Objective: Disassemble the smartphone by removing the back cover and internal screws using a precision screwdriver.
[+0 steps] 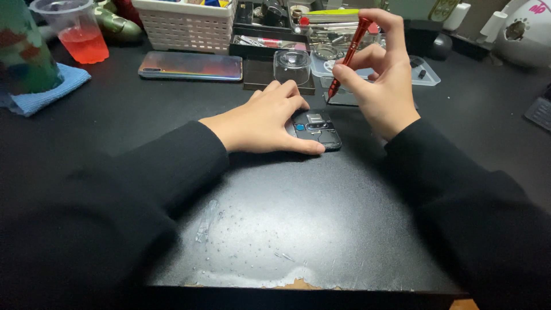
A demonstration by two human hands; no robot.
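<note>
Head view of a black work surface (287,229). At centre frame the left hand (261,123) lies flat, palm down, over an opened smartphone (317,129), its fingers and thumb pressing the device against the surface so that only the upper end, with camera modules and dark inner plates, shows to the right of the fingers. Just right of it, the right hand (383,86) is raised above the surface and pinches a red precision screwdriver (348,54) between thumb and fingers, the index fingertip resting on the cap at the top; the shaft slants down and to the left, and its tip hangs above the surface just beyond the exposed end of the phone, whether touching anything cannot be told. Both forearms wear black sleeves. In the upper left of the frame stand a clear plastic cup (74,28) holding red liquid and a folded blue cloth (49,89). A second smartphone (190,66) with an iridescent back lies flat in the upper middle, in front of a white slotted basket (186,23). A small clear round container (291,66) sits just behind the left hand, and a dark tray of tools (267,26) lies beyond it. Water droplets (252,241) speckle the near part of the surface.
</note>
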